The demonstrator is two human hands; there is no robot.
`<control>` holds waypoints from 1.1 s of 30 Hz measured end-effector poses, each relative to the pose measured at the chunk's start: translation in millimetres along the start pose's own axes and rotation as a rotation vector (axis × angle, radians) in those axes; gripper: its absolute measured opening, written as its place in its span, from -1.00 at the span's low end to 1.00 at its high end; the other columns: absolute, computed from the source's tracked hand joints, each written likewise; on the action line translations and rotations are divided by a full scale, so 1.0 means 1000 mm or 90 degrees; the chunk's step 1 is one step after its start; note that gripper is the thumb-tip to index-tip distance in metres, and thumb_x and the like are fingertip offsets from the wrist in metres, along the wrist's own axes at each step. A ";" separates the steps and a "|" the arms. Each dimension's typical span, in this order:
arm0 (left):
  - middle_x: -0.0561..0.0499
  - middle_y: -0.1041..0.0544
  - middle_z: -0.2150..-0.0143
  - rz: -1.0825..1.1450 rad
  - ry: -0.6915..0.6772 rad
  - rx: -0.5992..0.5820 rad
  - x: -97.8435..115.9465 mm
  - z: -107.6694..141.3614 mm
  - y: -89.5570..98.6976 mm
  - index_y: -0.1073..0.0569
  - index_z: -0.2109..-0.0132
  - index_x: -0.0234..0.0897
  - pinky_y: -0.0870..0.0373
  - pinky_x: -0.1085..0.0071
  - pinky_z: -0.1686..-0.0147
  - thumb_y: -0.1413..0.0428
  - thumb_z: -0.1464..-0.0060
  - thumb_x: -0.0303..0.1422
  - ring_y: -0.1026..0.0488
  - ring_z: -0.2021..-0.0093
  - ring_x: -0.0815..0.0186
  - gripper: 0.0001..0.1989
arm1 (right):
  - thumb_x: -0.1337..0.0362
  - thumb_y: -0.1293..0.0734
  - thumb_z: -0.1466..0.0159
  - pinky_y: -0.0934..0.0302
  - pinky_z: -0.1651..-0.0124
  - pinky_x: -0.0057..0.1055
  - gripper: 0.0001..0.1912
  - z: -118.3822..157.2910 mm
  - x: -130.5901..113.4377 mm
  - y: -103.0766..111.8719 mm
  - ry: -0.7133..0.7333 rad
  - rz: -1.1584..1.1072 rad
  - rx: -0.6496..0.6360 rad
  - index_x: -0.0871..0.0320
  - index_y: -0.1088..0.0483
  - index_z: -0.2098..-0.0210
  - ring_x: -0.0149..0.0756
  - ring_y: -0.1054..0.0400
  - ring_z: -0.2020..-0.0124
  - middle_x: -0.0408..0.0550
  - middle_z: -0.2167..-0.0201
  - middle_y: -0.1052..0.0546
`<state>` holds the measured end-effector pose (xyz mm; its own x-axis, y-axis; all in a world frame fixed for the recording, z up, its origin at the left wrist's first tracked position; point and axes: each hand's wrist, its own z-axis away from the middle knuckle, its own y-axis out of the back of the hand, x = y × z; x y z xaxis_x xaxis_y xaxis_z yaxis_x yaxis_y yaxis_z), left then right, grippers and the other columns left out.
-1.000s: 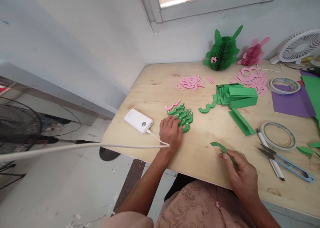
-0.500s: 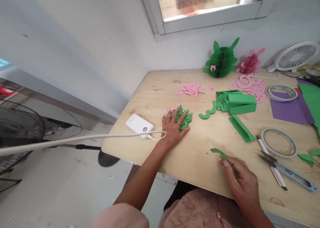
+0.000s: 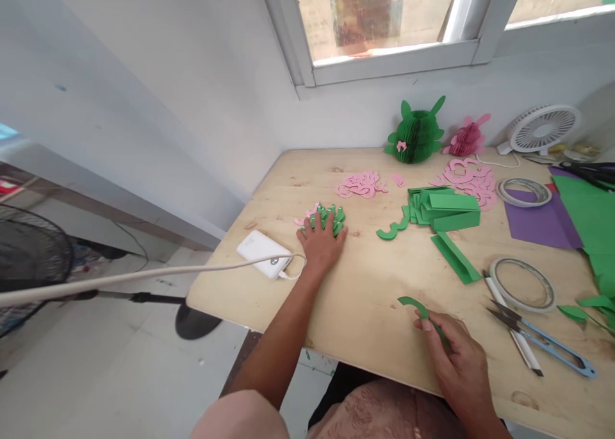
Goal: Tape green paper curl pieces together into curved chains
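Observation:
My left hand lies spread on a small pile of green curved paper pieces, with a few pink pieces at its far left side. At the table's front edge, my right hand pinches a curved green paper strip between thumb and fingers; part of the strip is hidden by the hand. Folded green paper strips are stacked farther back, with another curved green piece beside them. A folded green strip lies apart in front of the stack.
White power bank with cable on the left. Pink cutouts, a green paper figure and a pink one stand behind. On the right are tape rolls, blue-handled snips, a white pen, purple paper and a small fan.
My left hand has shifted left and slightly away over the table, and the green pieces under it have moved left too. The camera view has tilted a little. My right hand still grips the strip.

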<state>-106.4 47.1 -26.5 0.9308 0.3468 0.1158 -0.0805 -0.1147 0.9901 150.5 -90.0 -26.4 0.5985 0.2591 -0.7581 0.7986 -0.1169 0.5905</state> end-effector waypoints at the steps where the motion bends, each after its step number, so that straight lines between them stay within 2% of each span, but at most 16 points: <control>1: -0.11 -0.06 -0.38 0.006 0.012 0.010 -0.001 -0.002 -0.001 -0.14 -0.30 -0.05 0.04 -0.20 -0.17 0.15 -0.18 0.01 0.07 -0.34 -0.16 -0.41 | 0.20 -0.22 -0.31 -0.26 0.12 -0.27 -0.80 0.000 0.000 0.000 0.004 0.000 0.002 0.08 -0.47 0.25 -0.22 -0.44 0.20 -0.11 0.27 -0.58; 4: -0.15 -0.09 -0.37 0.024 0.031 0.038 -0.001 -0.004 0.000 -0.17 -0.29 -0.08 0.04 -0.24 -0.15 0.14 -0.18 -0.01 0.05 -0.33 -0.19 -0.41 | 0.20 -0.22 -0.31 -0.27 0.13 -0.26 -0.79 0.000 0.001 -0.001 0.013 0.001 0.004 0.08 -0.47 0.22 -0.21 -0.44 0.20 -0.10 0.27 -0.58; 8: -0.19 -0.09 -0.36 0.057 -0.008 0.087 0.003 0.002 0.005 -0.17 -0.29 -0.12 0.04 -0.25 -0.16 0.07 -0.18 -0.10 0.11 -0.35 -0.17 -0.44 | 0.20 -0.21 -0.31 -0.28 0.14 -0.26 -0.79 0.001 0.001 -0.002 0.008 -0.009 0.006 0.09 -0.47 0.23 -0.21 -0.43 0.21 -0.09 0.29 -0.58; 13: -0.24 -0.20 -0.30 0.177 -0.125 0.140 0.014 0.031 0.016 -0.29 -0.21 -0.26 0.02 -0.18 -0.19 -0.04 -0.12 -0.28 0.07 -0.35 -0.16 -0.50 | 0.18 -0.21 -0.32 -0.27 0.13 -0.26 -0.77 0.001 -0.001 -0.002 -0.018 -0.022 -0.003 0.10 -0.48 0.24 -0.22 -0.43 0.23 -0.07 0.32 -0.57; 16: -0.18 -0.41 -0.14 0.351 -0.231 0.157 0.023 0.061 0.024 -0.42 -0.05 -0.26 -0.08 -0.05 -0.21 -0.02 -0.12 -0.39 -0.11 -0.29 0.00 -0.66 | 0.16 -0.20 -0.31 -0.27 0.14 -0.27 -0.74 -0.001 -0.004 -0.001 -0.054 -0.032 -0.009 0.10 -0.49 0.22 -0.22 -0.43 0.25 -0.06 0.33 -0.58; 18: -0.12 -0.51 0.01 0.498 -0.273 0.104 0.030 0.083 0.031 -0.47 0.05 -0.24 -0.20 0.06 -0.16 -0.01 -0.13 -0.40 -0.30 -0.16 0.11 -0.75 | 0.12 -0.21 -0.30 -0.28 0.15 -0.29 -0.72 -0.003 -0.008 0.002 -0.097 -0.054 -0.011 0.11 -0.50 0.21 -0.21 -0.44 0.26 -0.05 0.33 -0.58; 19: -0.11 -0.53 0.06 0.575 -0.261 0.059 0.034 0.093 0.035 -0.47 0.08 -0.24 -0.27 0.12 -0.11 -0.02 -0.14 -0.38 -0.37 -0.08 0.15 -0.77 | 0.10 -0.21 -0.29 -0.28 0.16 -0.30 -0.70 -0.005 -0.010 0.003 -0.126 -0.072 -0.014 0.12 -0.50 0.21 -0.21 -0.45 0.26 -0.04 0.33 -0.59; 22: -0.08 -0.57 0.18 0.791 -0.172 -0.151 0.045 0.115 0.045 -0.48 0.08 -0.26 -0.39 0.26 0.05 -0.05 -0.14 -0.31 -0.49 0.13 0.24 -0.77 | 0.04 -0.23 -0.26 -0.30 0.22 -0.36 -0.65 -0.011 -0.016 0.008 -0.231 -0.148 -0.024 0.14 -0.50 0.19 -0.20 -0.46 0.29 -0.03 0.35 -0.59; 25: -0.07 -0.58 0.25 0.942 -0.066 -0.289 0.052 0.125 0.052 -0.47 0.06 -0.30 -0.39 0.32 0.10 -0.07 -0.13 -0.26 -0.50 0.18 0.26 -0.72 | 0.01 -0.26 -0.23 -0.29 0.24 -0.40 -0.63 -0.018 -0.020 0.011 -0.311 -0.230 -0.035 0.15 -0.50 0.21 -0.23 -0.45 0.31 -0.03 0.37 -0.59; 29: -0.05 -0.57 0.26 1.005 -0.005 -0.366 0.058 0.128 0.055 -0.50 0.10 -0.30 -0.38 0.37 0.16 -0.18 -0.02 -0.28 -0.49 0.22 0.28 -0.71 | 0.01 -0.30 -0.20 -0.27 0.24 -0.43 -0.64 -0.023 -0.023 0.012 -0.356 -0.316 -0.055 0.17 -0.49 0.24 -0.30 -0.43 0.36 -0.06 0.42 -0.58; 33: -0.01 -0.56 0.34 1.038 0.030 -0.371 0.065 0.128 0.054 -0.50 0.15 -0.30 -0.38 0.42 0.23 -0.23 0.06 -0.35 -0.51 0.26 0.30 -0.73 | 0.00 -0.31 -0.17 -0.25 0.29 -0.45 -0.66 -0.027 -0.028 0.012 -0.355 -0.349 -0.078 0.18 -0.47 0.35 -0.34 -0.39 0.42 -0.07 0.47 -0.55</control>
<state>-4.8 -55.7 24.1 -0.2421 0.2521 0.9369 -0.9695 -0.0258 -0.2436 141.7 -72.7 9.8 0.0914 -0.2726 -0.9578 0.9956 0.0031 0.0942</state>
